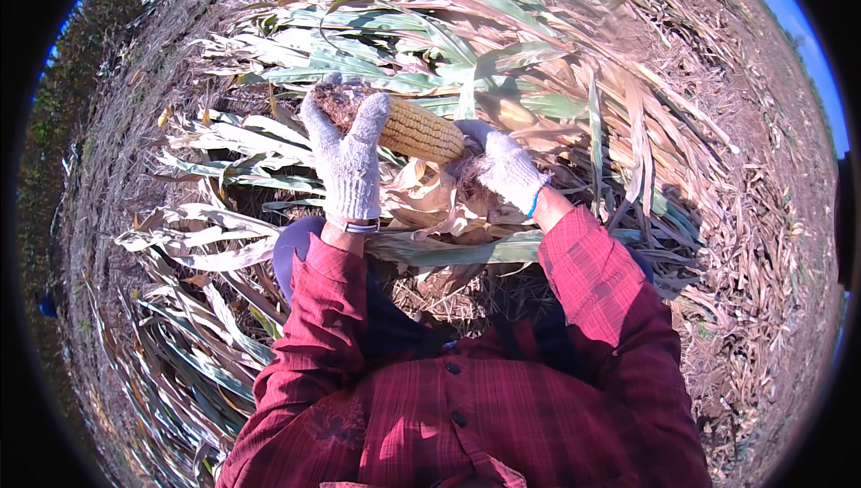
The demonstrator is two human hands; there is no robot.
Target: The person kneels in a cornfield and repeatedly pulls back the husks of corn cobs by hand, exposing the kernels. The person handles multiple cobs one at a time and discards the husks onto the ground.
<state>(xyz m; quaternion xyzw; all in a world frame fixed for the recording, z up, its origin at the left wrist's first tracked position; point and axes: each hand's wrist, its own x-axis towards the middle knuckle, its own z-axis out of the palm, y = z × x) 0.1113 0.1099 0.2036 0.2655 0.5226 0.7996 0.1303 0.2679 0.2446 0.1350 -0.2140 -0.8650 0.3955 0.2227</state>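
Note:
A bare yellow ear of corn [422, 131] lies slanting between my two hands, above the cut stalks. My left hand [346, 151], in a whitish knit glove, grips its left end, where brown silk or husk remnants [338, 106] stick out between thumb and fingers. At the ear's right end is my gloved right hand [501, 162], its fingers partly hidden behind the ear and brown silk hanging under them. Pale, peeled-back husk leaves [427, 195] spread just below the ear.
Cut corn stalks with long dry and green leaves [403, 37] lie in a thick layer ahead. More stalks [188, 353] lie at the lower left. Leaf litter [753, 252] covers the ground at the right. My knee [292, 252] is close below my left hand.

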